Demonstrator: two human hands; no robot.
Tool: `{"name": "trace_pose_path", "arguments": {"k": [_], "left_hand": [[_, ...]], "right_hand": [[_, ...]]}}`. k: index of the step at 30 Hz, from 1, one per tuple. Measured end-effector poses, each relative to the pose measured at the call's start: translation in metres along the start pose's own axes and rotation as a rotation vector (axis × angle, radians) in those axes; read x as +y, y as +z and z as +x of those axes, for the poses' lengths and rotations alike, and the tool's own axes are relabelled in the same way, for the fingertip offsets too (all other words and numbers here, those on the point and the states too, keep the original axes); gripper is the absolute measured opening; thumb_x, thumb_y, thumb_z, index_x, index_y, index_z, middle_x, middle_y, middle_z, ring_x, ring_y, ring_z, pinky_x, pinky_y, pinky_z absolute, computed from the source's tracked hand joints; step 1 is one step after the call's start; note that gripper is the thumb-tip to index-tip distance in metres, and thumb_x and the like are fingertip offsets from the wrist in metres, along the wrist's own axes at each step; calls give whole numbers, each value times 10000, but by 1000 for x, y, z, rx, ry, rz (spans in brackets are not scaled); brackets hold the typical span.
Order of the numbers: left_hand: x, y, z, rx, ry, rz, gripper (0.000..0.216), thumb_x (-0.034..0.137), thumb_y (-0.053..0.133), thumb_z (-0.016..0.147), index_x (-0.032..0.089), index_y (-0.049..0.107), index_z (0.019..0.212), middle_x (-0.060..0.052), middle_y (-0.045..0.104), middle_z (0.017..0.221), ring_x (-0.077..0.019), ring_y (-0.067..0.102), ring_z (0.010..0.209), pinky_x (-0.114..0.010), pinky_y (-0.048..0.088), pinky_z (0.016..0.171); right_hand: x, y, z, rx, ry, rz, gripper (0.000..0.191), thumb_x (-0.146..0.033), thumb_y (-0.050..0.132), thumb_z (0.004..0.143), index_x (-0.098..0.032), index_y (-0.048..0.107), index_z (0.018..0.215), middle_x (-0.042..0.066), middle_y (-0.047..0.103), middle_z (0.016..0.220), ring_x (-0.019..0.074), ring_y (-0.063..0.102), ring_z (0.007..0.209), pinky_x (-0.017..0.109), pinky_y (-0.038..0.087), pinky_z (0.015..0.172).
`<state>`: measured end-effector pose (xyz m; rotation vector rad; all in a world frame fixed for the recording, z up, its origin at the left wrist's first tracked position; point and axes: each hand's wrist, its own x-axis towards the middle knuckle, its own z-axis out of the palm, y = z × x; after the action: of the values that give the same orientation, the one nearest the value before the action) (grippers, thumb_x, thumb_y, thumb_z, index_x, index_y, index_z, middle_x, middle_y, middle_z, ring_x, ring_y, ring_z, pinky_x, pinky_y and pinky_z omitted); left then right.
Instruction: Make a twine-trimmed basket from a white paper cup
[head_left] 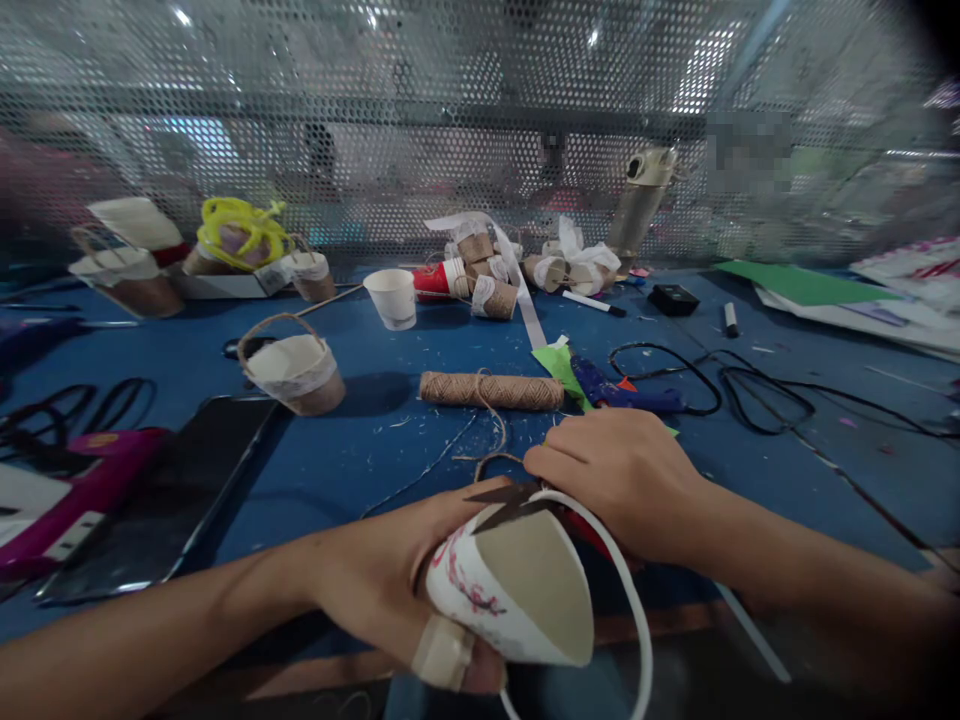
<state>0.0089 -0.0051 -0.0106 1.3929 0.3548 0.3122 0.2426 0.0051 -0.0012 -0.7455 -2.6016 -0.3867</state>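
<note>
My left hand [390,570], a beige strip wrapped round its thumb, is closed round a white paper cup [465,590] printed with red blossom branches. The cup lies tilted, its open mouth facing right and toward me. My right hand [607,470] is closed just beyond the cup; a bit of red shows beneath it, but its grip is hidden. Dark pointed pieces [510,505] lie between the hands at the cup's upper side; I cannot tell what they are. A white cord [637,610] loops in front of the cup's right side. Brown twine [499,460] runs close to my right fingers.
Beyond my hands lie a twine roll [491,390] and a blue glue gun [622,390] with a black cable. A small basket [300,375], a phone [172,490] and a magenta tool [90,490] are on the left. Cups [394,298] and a bottle [641,205] stand near the perforated panel.
</note>
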Motion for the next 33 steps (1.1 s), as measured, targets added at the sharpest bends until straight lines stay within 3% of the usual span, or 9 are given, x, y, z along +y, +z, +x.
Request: {"name": "trace_pose_path", "arguments": {"k": [4, 10, 12, 17, 19, 25, 29, 33], "left_hand": [[-2, -1, 1, -5, 23, -28, 593, 350, 933, 547, 216, 609, 1026, 2, 645, 882, -150, 571, 724, -240, 527, 672], [-7, -1, -3, 39, 58, -138, 655, 232, 940, 522, 220, 601, 1082, -5, 648, 958, -178, 596, 838, -264, 535, 744], [-5, -1, -6, 129, 86, -159, 658, 213, 913, 592, 221, 573, 1156, -9, 655, 966, -166, 603, 840, -258, 528, 761], [-4, -4, -8, 505, 95, -68, 658, 315, 867, 760, 217, 495, 1294, -67, 669, 1098, -201, 651, 946, -285, 539, 841], [-5, -4, -6, 562, 123, -58, 650, 318, 869, 770, 229, 492, 1293, -66, 663, 1168, -211, 646, 1017, -289, 530, 891], [-7, -3, -6, 537, 130, -52, 569, 324, 848, 811, 233, 517, 1265, -39, 670, 1110, -174, 631, 964, -263, 511, 866], [-7, -3, -8, 503, 102, -77, 550, 444, 779, 859, 206, 534, 1290, -62, 676, 1029, -193, 639, 880, -284, 518, 769], [-6, -3, -8, 506, 96, -46, 550, 430, 773, 863, 205, 536, 1305, -67, 689, 988, -212, 644, 867, -292, 511, 738]], "right_hand": [[-3, -1, -1, 29, -10, -1, 303, -171, 439, 988, -198, 664, 787, 10, 589, 632, 182, 468, 560, 332, 236, 539], [-1, -2, -2, 102, 41, 42, 327, -206, 431, 1005, -177, 683, 799, 10, 586, 623, 166, 475, 554, 332, 244, 539], [0, -4, -2, 130, 60, 90, 340, -245, 429, 1017, -166, 690, 815, 13, 589, 631, 161, 483, 560, 327, 258, 544], [0, -7, -3, 229, 20, 128, 280, -250, 507, 984, -152, 682, 790, -3, 535, 595, 143, 410, 529, 319, 246, 530], [0, -6, -4, 215, 8, 155, 202, -228, 540, 960, -154, 688, 844, -8, 543, 613, 144, 406, 543, 311, 262, 537], [-1, 2, -5, 210, 42, 396, 126, -219, 584, 905, -155, 671, 969, 9, 626, 704, 139, 495, 601, 275, 355, 578], [-6, 2, 0, 154, 250, 558, 126, -134, 555, 881, -194, 632, 800, -39, 568, 617, 96, 487, 537, 219, 373, 554], [-10, -2, 4, 147, 406, 650, 193, -205, 532, 923, -192, 606, 745, -51, 531, 571, 87, 480, 499, 200, 387, 529]]}}
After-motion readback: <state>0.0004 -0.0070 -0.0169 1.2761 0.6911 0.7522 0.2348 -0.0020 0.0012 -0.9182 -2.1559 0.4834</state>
